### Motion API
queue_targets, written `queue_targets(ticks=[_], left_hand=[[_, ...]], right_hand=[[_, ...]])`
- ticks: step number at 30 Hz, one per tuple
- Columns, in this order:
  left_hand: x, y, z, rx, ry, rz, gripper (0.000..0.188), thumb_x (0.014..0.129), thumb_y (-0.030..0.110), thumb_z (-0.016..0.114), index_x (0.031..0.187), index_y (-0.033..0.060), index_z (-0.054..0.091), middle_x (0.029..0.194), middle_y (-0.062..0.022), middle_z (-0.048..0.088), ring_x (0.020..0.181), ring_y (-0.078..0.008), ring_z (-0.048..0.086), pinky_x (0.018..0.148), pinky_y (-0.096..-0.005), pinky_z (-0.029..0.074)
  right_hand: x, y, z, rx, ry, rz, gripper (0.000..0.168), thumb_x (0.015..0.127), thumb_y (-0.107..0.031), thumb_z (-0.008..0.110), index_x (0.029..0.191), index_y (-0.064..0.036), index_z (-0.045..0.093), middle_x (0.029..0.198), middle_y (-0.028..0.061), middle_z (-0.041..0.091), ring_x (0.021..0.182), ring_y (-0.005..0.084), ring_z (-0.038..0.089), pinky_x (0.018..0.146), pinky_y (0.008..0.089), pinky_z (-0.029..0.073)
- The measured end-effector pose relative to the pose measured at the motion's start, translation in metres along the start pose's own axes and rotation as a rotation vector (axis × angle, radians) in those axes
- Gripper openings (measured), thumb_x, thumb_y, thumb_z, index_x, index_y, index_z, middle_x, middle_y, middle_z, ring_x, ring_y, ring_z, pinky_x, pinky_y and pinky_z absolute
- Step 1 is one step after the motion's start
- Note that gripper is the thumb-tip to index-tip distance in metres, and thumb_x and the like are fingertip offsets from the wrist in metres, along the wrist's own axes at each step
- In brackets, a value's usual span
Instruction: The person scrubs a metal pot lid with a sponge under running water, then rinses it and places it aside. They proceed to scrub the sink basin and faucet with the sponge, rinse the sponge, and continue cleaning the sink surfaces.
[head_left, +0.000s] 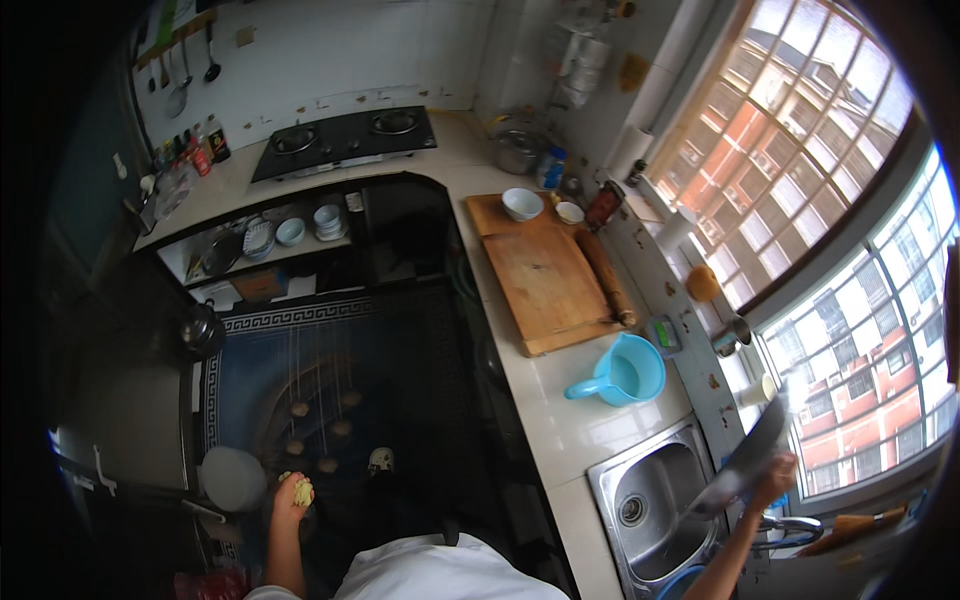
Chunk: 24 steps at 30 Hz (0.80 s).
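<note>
My left hand (288, 495) is closed around a crumpled pale yellow lump (303, 492), held low over the floor at the left; I cannot tell its material. At the right, my right hand (777, 477) grips a broad, shiny metal utensil (750, 450). Motion blurs it, and whether it is a blade or a vessel is unclear. It is raised between the stainless steel sink (675, 536) and the barred window. Below my right hand is the curved faucet (795, 531). A light blue plastic jug (630, 371) stands on the counter beyond the sink.
A wooden cutting board (547, 277) holds a white bowl (523, 203) and a wooden rolling pin (604, 274). Farther off sit a gas stove (345, 142) and a steel pot (517, 150). A round whitish container (233, 478) is near my left hand. An orange fruit (702, 283) rests on the sill.
</note>
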<state>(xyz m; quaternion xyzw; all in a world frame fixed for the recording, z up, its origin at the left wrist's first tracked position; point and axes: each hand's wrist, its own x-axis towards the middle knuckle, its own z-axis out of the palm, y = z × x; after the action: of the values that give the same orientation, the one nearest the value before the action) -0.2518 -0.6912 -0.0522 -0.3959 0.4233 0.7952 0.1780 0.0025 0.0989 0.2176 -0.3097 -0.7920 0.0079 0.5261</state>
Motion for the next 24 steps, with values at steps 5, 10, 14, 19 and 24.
queue_targets(ticks=[5, 10, 14, 19, 24], left_hand=[[0.036, 0.048, -0.023, -0.045, 0.028, 0.073, 0.005, 0.080, 0.016, 0.058, 0.078, 0.0135, 0.054, 0.072, -0.0011, 0.057, 0.062, -0.0162, 0.056, 0.052, -0.0298, 0.047], [0.099, 0.070, -0.071, -0.149, 0.044, 0.057, 0.004, 0.080, 0.013, 0.057, 0.078, 0.0116, 0.053, 0.071, -0.0032, 0.056, 0.060, -0.0174, 0.055, 0.051, -0.0322, 0.048], [0.121, 0.095, -0.068, -0.275, 0.248, -0.010, 0.004, 0.079, 0.010, 0.057, 0.079, 0.0105, 0.053, 0.071, -0.0038, 0.056, 0.059, -0.0179, 0.055, 0.050, -0.0320, 0.048], [0.130, 0.118, -0.046, -0.280, 0.215, 0.030, 0.003, 0.079, 0.009, 0.056, 0.081, 0.0101, 0.054, 0.071, -0.0042, 0.056, 0.060, -0.0179, 0.055, 0.050, -0.0311, 0.048], [0.127, 0.090, -0.064, 0.557, 0.193, 0.500, 0.005, 0.078, 0.012, 0.057, 0.083, 0.0112, 0.055, 0.075, -0.0050, 0.058, 0.062, -0.0191, 0.057, 0.050, -0.0305, 0.050]], right_hand=[[0.018, -0.083, 0.016, 0.146, -0.277, 0.261, 0.029, 0.090, -0.025, 0.042, 0.089, 0.003, 0.052, 0.086, 0.0131, 0.059, 0.085, 0.0212, 0.058, 0.071, 0.0362, 0.046], [-0.040, -0.145, 0.083, -0.579, -0.303, 0.121, 0.022, 0.088, -0.016, 0.043, 0.086, 0.005, 0.050, 0.084, 0.0234, 0.054, 0.078, 0.0393, 0.052, 0.066, 0.0451, 0.041], [-0.043, -0.326, 0.172, -0.058, -0.451, 0.073, 0.016, 0.088, -0.013, 0.047, 0.079, 0.000, 0.047, 0.068, 0.0165, 0.047, 0.058, 0.0282, 0.045, 0.057, 0.0365, 0.041], [-0.157, -0.504, 0.334, 0.326, -0.848, -0.090, 0.014, 0.080, -0.010, 0.057, 0.081, -0.004, 0.044, 0.070, 0.0076, 0.042, 0.063, 0.0181, 0.043, 0.057, 0.0315, 0.040], [-0.278, -0.583, 0.476, 0.360, -1.136, -0.085, 0.016, 0.081, -0.017, 0.057, 0.089, -0.006, 0.048, 0.092, 0.0151, 0.046, 0.079, 0.0359, 0.053, 0.067, 0.0416, 0.045]])
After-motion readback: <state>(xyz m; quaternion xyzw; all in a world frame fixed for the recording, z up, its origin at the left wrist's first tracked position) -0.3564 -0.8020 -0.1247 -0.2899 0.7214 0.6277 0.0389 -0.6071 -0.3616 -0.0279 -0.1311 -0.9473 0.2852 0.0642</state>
